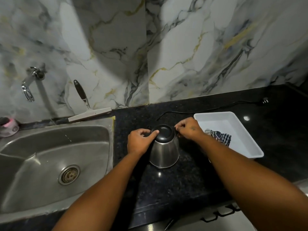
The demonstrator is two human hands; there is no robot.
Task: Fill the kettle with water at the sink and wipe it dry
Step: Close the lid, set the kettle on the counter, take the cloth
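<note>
A steel kettle point(165, 152) with a black lid stands on the black granite counter point(183, 185), just right of the sink point(50, 147). My left hand point(140, 140) grips the kettle's top at its left side, thumb on the lid. My right hand point(190, 129) pinches the lid's right edge near the spout or handle side. A checked cloth point(220, 136) lies crumpled in a white tray point(246, 144) to the right of the kettle. The tap point(30, 82) juts from the marble wall above the sink's far left; no water runs.
A squeegee point(88, 107) leans on the wall behind the sink. A pink scrubber holder point(8, 128) sits at the sink's back left corner. A black power cord point(208, 108) with its plug point(265, 100) trails along the counter's back edge.
</note>
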